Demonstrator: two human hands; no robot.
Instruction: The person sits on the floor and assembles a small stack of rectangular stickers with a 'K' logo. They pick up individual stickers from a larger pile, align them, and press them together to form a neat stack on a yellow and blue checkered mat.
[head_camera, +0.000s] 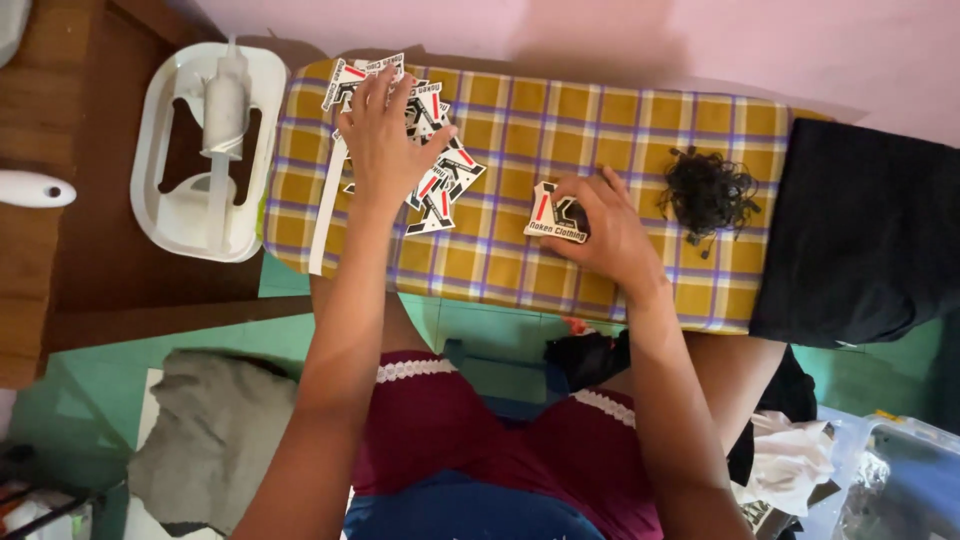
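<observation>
On the checked yellow bench (620, 130), the left hand (385, 140) lay spread flat, palm down, over a loose pile of tags (440, 175). The right hand (605, 235) curled around 1 tag (553, 217), white with black and red print, apparently pinched. That tag lay right of the pile, long axis across the bench.

left hand (385, 140) on tag pile (440, 180) | right hand (605, 235) holds tag stack (553, 215) | checked cloth (600, 130)
</observation>
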